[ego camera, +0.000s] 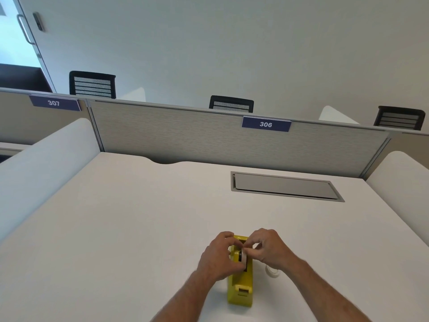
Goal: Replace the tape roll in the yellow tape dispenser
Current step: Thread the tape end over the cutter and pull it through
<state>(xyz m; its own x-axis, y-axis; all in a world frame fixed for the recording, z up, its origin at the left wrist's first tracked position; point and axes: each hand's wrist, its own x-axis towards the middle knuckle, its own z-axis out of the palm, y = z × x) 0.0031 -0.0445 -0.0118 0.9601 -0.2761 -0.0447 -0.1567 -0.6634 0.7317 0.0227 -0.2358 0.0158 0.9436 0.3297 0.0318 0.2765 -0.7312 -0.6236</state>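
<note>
Both hands, left hand and right hand, fingers pinched on pale tape roll seated atop yellow plastic tape dispenser on white table; risk: roll/hub cocks w/ uneven push, jams; dispenser tips.

Both hands on the yellow tape dispenser at bottom center of the white desk: left hand gripping its side, right hand pinching the tape roll sitting in it. Panel sign 306 up top.
</note>
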